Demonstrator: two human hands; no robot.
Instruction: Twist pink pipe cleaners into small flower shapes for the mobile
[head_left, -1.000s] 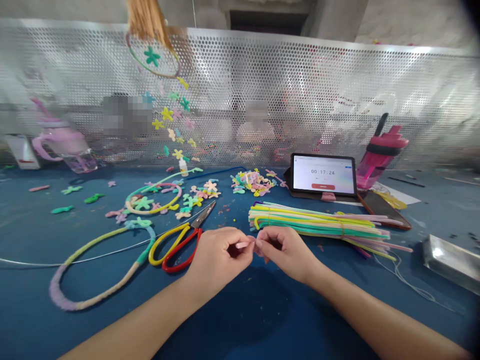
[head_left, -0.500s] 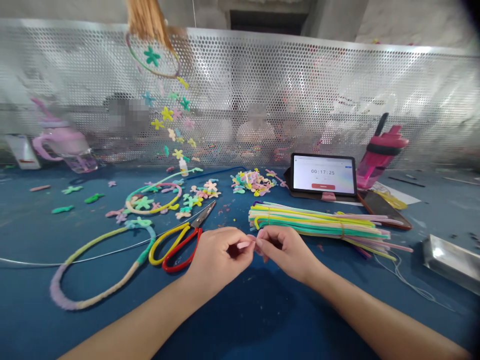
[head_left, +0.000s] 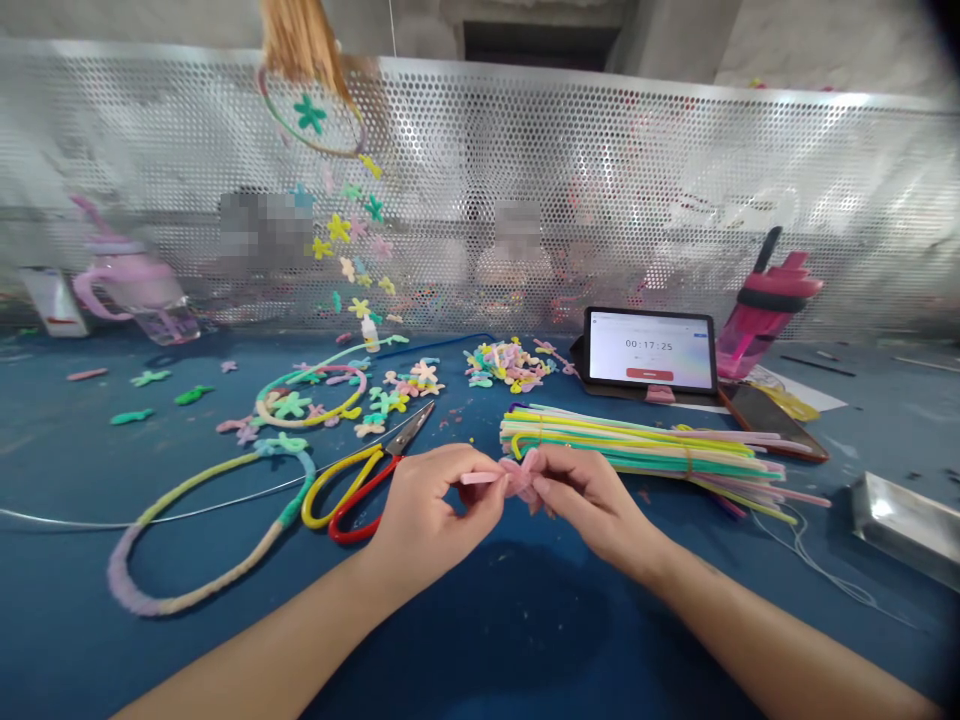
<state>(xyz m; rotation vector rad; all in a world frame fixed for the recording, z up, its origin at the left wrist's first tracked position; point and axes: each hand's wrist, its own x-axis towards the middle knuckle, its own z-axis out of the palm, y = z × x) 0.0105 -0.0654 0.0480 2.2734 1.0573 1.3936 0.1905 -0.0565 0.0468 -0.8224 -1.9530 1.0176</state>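
Both grips, the left hand (head_left: 427,505) and the right hand (head_left: 589,500), stay clamped on a pink pipe cleaner (head_left: 519,478) held over the blue bench (head_left: 480,620), its end now bent into a puffy loop between them.

A blue work table (head_left: 60,470) fills the lower frame. Red-and-yellow-handled scissors (head_left: 351,495) lie at centre, with a bundle of pipe cleaners (head_left: 637,447) to their right.
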